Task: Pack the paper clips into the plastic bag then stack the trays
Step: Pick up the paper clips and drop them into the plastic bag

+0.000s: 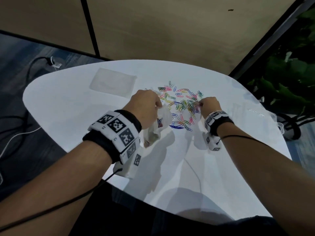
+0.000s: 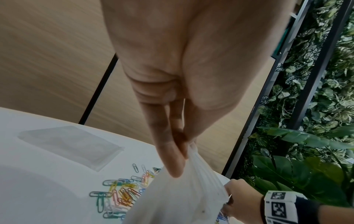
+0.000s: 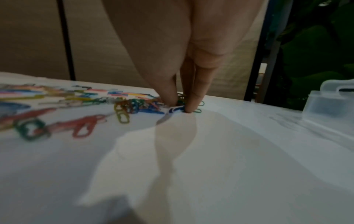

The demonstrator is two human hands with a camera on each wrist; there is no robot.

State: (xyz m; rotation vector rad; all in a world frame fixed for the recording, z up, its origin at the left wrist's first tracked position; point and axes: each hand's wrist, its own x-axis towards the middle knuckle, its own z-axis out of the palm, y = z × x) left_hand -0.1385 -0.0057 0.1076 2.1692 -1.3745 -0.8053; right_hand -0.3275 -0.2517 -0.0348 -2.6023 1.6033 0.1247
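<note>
Several coloured paper clips [image 1: 182, 103] lie heaped on the white table [image 1: 68, 106]. My left hand [image 1: 144, 103] pinches the top edge of a thin white plastic bag [image 1: 159, 123], which hangs open beside the heap; some clips show through its bottom. The left wrist view shows my left hand [image 2: 178, 157] pinching the bag [image 2: 182, 197] above the clips [image 2: 118, 192]. My right hand [image 1: 207, 104] is at the heap's right edge. In the right wrist view my right hand [image 3: 182, 106] has thumb and fingertips down on the table, pinching clips [image 3: 134, 104]. A clear flat tray [image 1: 113, 82] lies at the far left.
A second clear plastic tray [image 3: 331, 104] stands at the table's right edge, also seen as a clear tray [image 1: 272, 116] in the head view. Green plants [image 1: 289, 74] stand beyond the right edge. Cables [image 1: 15, 133] lie on the floor to the left.
</note>
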